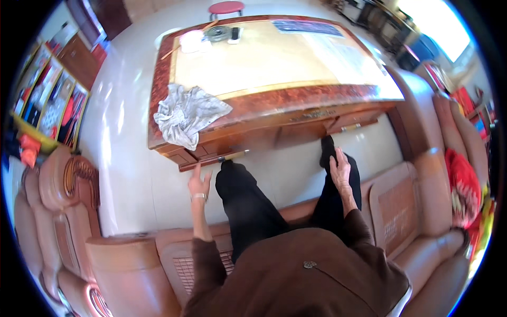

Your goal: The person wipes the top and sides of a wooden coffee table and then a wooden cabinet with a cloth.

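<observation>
My left hand (199, 183), with a band at the wrist, hangs empty beside my left leg, its fingers stretched toward the coffee table's near left corner. Above my right shin is my right hand (340, 168), also empty, with its fingers extended. A crumpled grey-white cloth (187, 113) drapes over the near left corner of the coffee table (274, 96), closest to my left hand but apart from it. Beneath that corner a slim stick-like thing (234, 156) shows near my left foot; its kind is hard to make out.
On the tabletop stand a white bag-like thing (194, 41), a grey round dish (217, 34), a phone (235, 35) and a dark patterned sheet (307, 28). A red stool (226, 7) is behind. Brown sofas (121, 269) surround me; a bookshelf (50, 95) stands left.
</observation>
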Demonstrator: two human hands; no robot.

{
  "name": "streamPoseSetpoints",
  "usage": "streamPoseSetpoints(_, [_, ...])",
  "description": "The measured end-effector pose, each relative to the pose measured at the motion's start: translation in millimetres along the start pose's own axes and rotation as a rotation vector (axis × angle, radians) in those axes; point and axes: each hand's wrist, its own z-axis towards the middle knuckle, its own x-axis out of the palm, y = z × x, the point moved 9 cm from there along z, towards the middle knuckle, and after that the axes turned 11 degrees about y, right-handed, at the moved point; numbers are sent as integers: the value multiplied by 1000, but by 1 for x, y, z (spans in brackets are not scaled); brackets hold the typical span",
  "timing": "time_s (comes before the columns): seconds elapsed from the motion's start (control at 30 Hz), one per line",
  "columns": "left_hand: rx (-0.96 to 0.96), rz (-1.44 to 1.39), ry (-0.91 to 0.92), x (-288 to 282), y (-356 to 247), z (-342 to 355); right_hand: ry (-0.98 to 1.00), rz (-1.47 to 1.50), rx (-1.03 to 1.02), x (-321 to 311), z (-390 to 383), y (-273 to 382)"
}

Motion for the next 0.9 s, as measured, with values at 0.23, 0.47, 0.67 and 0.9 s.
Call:
streamPoseSetpoints(0.23, [-186, -115, 155, 39, 61, -113, 144, 6, -241, 19, -2, 89])
streamPoseSetpoints(0.47, [-204, -175, 306, 33, 41, -130, 433, -53, -572, 103, 13, 235])
streamPoseSetpoints(0.67, [-157, -861, 176, 33, 49, -131, 481, 76, -834, 153, 45, 341])
streamPoseSetpoints(0.9, [-297, -769, 173, 33, 64, -150, 548, 73, -790, 236, 112, 452])
